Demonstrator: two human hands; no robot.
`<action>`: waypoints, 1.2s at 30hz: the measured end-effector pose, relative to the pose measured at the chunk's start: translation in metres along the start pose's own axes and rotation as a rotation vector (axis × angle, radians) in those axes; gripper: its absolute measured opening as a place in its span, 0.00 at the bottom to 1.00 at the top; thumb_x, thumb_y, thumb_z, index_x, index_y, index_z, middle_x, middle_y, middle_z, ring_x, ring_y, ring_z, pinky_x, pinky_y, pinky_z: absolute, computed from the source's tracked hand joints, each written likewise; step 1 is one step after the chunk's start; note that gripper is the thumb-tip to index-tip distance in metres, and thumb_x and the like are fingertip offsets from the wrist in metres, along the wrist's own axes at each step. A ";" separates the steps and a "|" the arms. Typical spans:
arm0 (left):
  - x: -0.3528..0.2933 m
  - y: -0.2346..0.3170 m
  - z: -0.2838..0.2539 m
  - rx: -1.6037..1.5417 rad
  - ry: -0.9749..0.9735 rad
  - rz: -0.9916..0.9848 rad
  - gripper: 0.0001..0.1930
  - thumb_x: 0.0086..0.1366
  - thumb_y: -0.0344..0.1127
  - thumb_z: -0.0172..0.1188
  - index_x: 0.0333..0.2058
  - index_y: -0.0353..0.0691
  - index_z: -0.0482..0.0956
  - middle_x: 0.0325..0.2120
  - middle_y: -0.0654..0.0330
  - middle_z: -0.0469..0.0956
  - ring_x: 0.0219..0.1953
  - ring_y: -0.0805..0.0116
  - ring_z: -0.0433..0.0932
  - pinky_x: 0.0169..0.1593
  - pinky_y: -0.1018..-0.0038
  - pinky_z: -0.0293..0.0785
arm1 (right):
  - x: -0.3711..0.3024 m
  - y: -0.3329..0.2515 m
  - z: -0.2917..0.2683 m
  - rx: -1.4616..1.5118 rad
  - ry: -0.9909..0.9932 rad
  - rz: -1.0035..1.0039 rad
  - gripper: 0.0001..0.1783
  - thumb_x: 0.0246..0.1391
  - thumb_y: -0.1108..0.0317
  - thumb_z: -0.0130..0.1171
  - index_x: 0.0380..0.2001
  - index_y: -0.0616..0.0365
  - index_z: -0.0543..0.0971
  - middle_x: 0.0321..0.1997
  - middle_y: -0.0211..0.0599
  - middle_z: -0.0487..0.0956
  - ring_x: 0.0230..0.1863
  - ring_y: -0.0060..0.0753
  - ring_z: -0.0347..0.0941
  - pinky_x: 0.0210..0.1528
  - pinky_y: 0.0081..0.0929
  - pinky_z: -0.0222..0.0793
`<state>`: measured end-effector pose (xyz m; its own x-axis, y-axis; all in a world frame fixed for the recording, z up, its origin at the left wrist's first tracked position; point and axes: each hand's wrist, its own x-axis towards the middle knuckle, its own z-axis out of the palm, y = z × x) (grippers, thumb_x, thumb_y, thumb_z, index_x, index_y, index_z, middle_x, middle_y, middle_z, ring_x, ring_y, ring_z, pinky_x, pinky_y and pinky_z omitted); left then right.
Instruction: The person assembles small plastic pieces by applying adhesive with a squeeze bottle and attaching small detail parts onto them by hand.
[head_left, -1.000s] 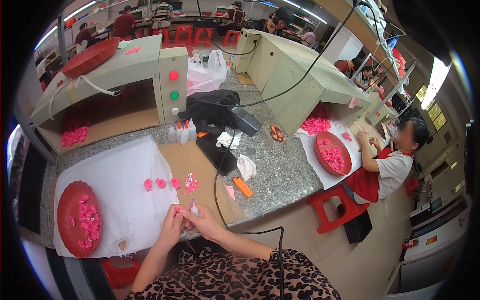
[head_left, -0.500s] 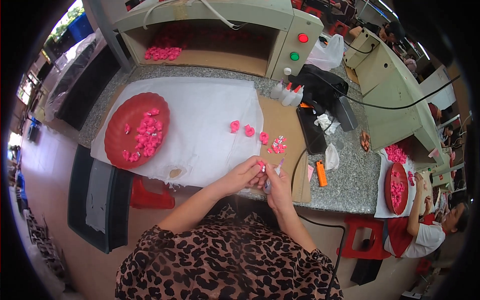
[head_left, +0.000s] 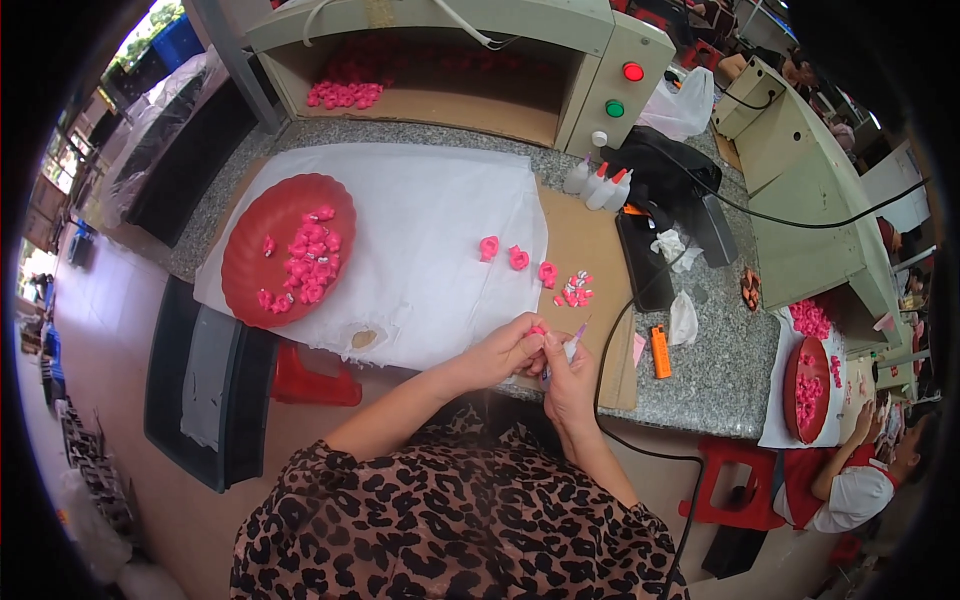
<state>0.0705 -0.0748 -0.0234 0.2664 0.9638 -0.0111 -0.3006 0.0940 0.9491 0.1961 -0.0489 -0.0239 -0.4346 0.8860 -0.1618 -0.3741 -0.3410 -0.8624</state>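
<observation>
The left hand point(head_left: 508, 355) is closed, and its thumb and fingers pinch a small pink piece point(head_left: 538, 330), which is mostly covered by them. The right hand point(head_left: 570, 388) is just beside it, also closed, and it has hold of a small bottle point(head_left: 571, 347) with a thin purple tip pointing up. Both hands are at the near edge of the desk point(head_left: 715, 385). Beyond them, three pink pieces point(head_left: 518, 258) stand in a slanting row, and near this row a group of smaller pink and silver pieces point(head_left: 574, 290) lies on the brown cardboard point(head_left: 590, 235). To the left, a red scalloped bowl point(head_left: 240, 250) rests on a white sheet point(head_left: 420, 220) and contains many pink pieces.
</observation>
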 end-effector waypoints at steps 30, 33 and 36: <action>0.002 -0.009 -0.010 -0.287 0.011 -0.064 0.18 0.63 0.49 0.34 0.41 0.42 0.61 0.21 0.67 0.61 0.18 0.82 0.60 0.19 0.87 0.54 | 0.006 -0.008 -0.009 0.079 0.008 0.114 0.10 0.49 0.64 0.51 0.21 0.58 0.68 0.18 0.29 0.69 0.16 0.17 0.62 0.17 0.15 0.59; 0.002 -0.008 -0.011 -0.297 0.022 -0.061 0.19 0.63 0.49 0.34 0.41 0.40 0.62 0.22 0.65 0.62 0.18 0.79 0.61 0.20 0.85 0.56 | 0.008 -0.005 -0.011 0.059 -0.003 0.078 0.09 0.50 0.65 0.49 0.24 0.60 0.70 0.16 0.31 0.69 0.14 0.19 0.62 0.16 0.16 0.60; -0.005 -0.001 -0.012 -0.318 0.063 -0.046 0.19 0.63 0.49 0.35 0.41 0.39 0.62 0.23 0.63 0.63 0.20 0.77 0.63 0.21 0.83 0.59 | 0.009 -0.007 -0.008 0.057 -0.033 0.132 0.11 0.51 0.64 0.46 0.27 0.62 0.70 0.18 0.32 0.69 0.17 0.21 0.63 0.18 0.18 0.61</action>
<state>0.0583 -0.0762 -0.0284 0.2322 0.9694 -0.0803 -0.5632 0.2013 0.8015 0.2010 -0.0360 -0.0231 -0.5095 0.8219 -0.2549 -0.3576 -0.4717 -0.8060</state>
